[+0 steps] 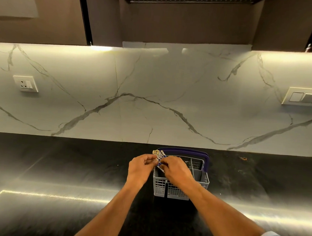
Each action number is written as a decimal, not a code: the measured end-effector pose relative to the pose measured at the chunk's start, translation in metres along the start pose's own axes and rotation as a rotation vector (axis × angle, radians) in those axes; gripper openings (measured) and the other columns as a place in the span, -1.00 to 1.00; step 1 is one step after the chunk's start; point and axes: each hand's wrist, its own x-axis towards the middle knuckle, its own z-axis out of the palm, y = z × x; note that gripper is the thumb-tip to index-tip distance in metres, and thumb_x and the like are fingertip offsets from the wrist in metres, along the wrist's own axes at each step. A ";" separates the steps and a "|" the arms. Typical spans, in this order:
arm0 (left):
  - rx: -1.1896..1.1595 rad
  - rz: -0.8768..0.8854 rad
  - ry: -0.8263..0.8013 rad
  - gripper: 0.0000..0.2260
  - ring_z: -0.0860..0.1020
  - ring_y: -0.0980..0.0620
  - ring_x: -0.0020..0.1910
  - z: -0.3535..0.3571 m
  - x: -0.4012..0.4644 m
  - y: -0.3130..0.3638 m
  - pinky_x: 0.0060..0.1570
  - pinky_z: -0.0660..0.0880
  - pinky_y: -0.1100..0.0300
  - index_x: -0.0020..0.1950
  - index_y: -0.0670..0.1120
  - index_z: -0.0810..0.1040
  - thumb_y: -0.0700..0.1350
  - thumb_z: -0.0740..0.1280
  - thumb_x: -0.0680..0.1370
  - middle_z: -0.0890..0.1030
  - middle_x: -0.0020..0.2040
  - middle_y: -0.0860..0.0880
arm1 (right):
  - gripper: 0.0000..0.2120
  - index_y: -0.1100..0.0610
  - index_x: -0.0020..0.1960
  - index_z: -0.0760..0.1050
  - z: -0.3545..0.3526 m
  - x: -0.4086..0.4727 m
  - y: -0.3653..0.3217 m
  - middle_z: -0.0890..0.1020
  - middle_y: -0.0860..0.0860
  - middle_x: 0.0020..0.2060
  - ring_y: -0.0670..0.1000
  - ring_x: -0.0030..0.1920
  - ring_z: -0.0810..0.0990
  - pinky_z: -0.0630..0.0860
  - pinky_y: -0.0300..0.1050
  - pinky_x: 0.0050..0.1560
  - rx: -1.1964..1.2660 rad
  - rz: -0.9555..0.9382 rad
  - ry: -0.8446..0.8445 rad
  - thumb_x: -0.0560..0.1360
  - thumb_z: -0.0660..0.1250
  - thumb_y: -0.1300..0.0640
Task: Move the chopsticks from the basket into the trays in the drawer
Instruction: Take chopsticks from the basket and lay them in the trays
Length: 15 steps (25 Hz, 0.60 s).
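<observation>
A grey plastic cutlery basket (176, 189) with a dark purple handle (206, 162) stands on the black countertop, near the marble backsplash. A bundle of chopsticks (158, 155) with pale tips and blue-white patterned ends sticks up out of the basket's left compartment, leaning to the left. My left hand (139, 167) is at the bundle's left side, fingers curled against the sticks. My right hand (176, 169) reaches over the basket's rim and pinches the chopsticks lower down. The drawer and its trays are out of view.
The black countertop (56, 175) runs left and right, with bright light strips reflected along its front. A marble backsplash (152, 99) rises behind it, carrying a socket (25, 83) at left and a switch panel (306, 97) at right. Dark cabinets hang overhead.
</observation>
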 end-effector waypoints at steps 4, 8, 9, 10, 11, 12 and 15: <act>-0.063 0.040 0.013 -0.79 0.66 0.24 -0.07 -0.002 -0.001 0.013 -0.03 0.57 0.38 0.13 -0.01 0.68 -0.13 0.46 0.50 0.72 -0.04 0.09 | -0.80 0.09 0.12 0.61 -0.012 0.000 -0.008 0.65 0.03 -0.01 0.02 -0.02 0.62 0.59 -0.04 0.08 0.007 -0.019 0.042 0.62 0.25 0.07; -0.134 0.089 -0.025 -0.82 0.70 0.16 -0.09 -0.024 0.007 0.046 0.06 0.60 0.26 0.07 -0.01 0.70 -0.17 0.47 0.49 0.73 -0.08 0.06 | -0.77 0.08 0.21 0.60 -0.040 -0.005 -0.022 0.67 0.01 0.06 -0.02 0.00 0.63 0.53 -0.19 0.03 0.143 -0.060 0.120 0.61 0.27 0.07; -0.163 0.103 -0.052 -0.82 0.71 0.11 -0.09 -0.032 0.009 0.059 0.06 0.61 0.21 0.07 -0.03 0.70 -0.19 0.46 0.49 0.74 -0.07 0.02 | -0.76 0.09 0.22 0.60 -0.049 -0.008 -0.025 0.68 0.01 0.04 -0.03 -0.03 0.64 0.53 -0.22 0.00 0.192 -0.067 0.138 0.61 0.28 0.07; -0.185 0.126 -0.070 -0.82 0.71 0.08 -0.09 -0.042 0.011 0.076 0.03 0.63 0.19 0.07 -0.05 0.69 -0.21 0.46 0.49 0.74 -0.06 -0.01 | -0.76 0.09 0.22 0.61 -0.058 -0.010 -0.026 0.69 0.01 -0.01 -0.04 -0.09 0.64 0.54 -0.24 -0.05 0.234 -0.067 0.149 0.61 0.29 0.07; -0.202 0.150 -0.078 -0.82 0.71 0.05 -0.09 -0.052 0.014 0.094 0.00 0.64 0.18 0.07 -0.07 0.69 -0.22 0.45 0.49 0.73 -0.05 -0.05 | -0.78 0.09 0.19 0.62 -0.066 -0.013 -0.025 0.69 -0.01 -0.07 -0.07 -0.16 0.63 0.54 -0.26 -0.13 0.262 -0.062 0.154 0.60 0.30 0.07; -0.222 0.175 -0.085 -0.83 0.71 0.02 -0.09 -0.063 0.016 0.113 -0.04 0.65 0.18 0.07 -0.08 0.68 -0.23 0.44 0.50 0.73 -0.05 -0.07 | -0.80 0.08 0.15 0.63 -0.072 -0.015 -0.022 0.68 -0.03 -0.15 -0.10 -0.24 0.60 0.50 -0.31 -0.21 0.282 -0.050 0.156 0.59 0.32 0.07; -0.232 0.244 -0.133 -0.85 0.71 0.00 -0.11 -0.098 0.022 0.171 -0.09 0.66 0.19 0.03 -0.09 0.68 -0.27 0.42 0.50 0.72 -0.09 -0.08 | -0.85 0.06 0.09 0.65 -0.084 -0.028 -0.013 0.65 -0.08 -0.27 -0.16 -0.37 0.55 0.45 -0.37 -0.33 0.383 -0.004 0.167 0.57 0.35 0.09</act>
